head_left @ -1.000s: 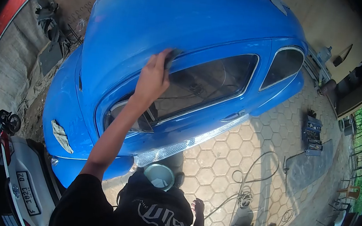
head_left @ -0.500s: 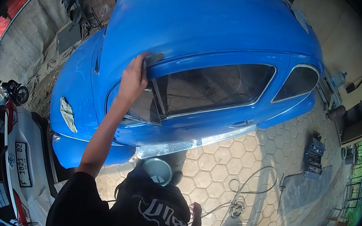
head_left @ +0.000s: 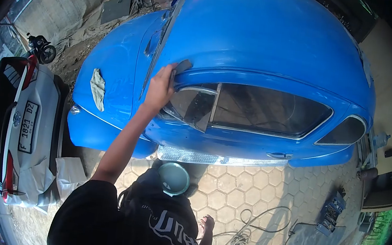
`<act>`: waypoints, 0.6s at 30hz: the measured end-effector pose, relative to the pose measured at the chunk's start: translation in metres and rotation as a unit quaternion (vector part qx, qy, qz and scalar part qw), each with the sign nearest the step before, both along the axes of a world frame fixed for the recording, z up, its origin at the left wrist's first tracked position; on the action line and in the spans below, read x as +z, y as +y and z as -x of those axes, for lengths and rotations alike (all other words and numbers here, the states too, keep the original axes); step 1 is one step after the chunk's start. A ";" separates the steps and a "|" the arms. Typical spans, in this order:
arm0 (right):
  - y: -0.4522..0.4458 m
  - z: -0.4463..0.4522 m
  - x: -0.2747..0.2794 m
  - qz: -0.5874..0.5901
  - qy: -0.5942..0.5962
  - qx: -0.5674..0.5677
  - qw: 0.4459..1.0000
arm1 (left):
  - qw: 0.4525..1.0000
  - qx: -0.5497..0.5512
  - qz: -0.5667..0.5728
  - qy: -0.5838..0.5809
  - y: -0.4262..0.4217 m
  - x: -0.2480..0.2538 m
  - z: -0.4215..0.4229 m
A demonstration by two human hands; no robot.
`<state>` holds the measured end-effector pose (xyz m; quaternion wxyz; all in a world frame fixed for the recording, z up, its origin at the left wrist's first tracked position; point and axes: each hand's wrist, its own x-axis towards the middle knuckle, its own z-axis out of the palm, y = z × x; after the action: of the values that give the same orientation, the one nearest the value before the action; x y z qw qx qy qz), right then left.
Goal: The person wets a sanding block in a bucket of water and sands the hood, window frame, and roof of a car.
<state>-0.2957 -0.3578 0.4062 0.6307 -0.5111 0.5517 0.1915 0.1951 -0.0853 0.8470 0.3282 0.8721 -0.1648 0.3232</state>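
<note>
Up at the front end of the roof edge of a blue car (head_left: 262,38), my left hand (head_left: 160,87) is closed around a dark grey piece of sandpaper (head_left: 183,66). The sandpaper rests against the blue paint just above the door's small front window (head_left: 193,104). My right hand (head_left: 208,223) hangs low beside my body, fingers loosely apart and nothing visible in it. A pale round bucket (head_left: 174,178) with liquid in it stands on the paving by my feet, below the silvery running board (head_left: 220,159).
A crumpled cloth (head_left: 97,89) lies on the car's front. To the left are a white car (head_left: 38,127) and a motorcycle (head_left: 42,49). A coiled hose (head_left: 241,239) and a toolbox (head_left: 333,209) lie on the hexagonal paving at right.
My left hand has slid forward along the roof edge with the sandpaper, nearer the windscreen pillar. The whole view has shifted, so the blue car sits farther right. My right hand still hangs low.
</note>
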 end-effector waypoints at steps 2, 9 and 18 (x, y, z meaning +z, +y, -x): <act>0.007 0.002 0.001 -0.012 0.001 0.009 1.000 | 0.996 0.056 0.034 0.055 0.035 -0.024 0.006; 0.007 0.032 -0.033 -0.026 0.058 0.169 0.984 | 0.958 0.161 0.222 0.084 0.049 -0.094 0.032; 0.004 0.004 0.028 0.042 0.106 0.108 0.988 | 0.950 0.140 0.248 0.125 0.099 -0.167 0.051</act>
<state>-0.2999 -0.3534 0.4346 0.5221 -0.5707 0.5646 0.2879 0.1437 0.0136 0.6801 0.5037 0.8110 0.0865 0.2848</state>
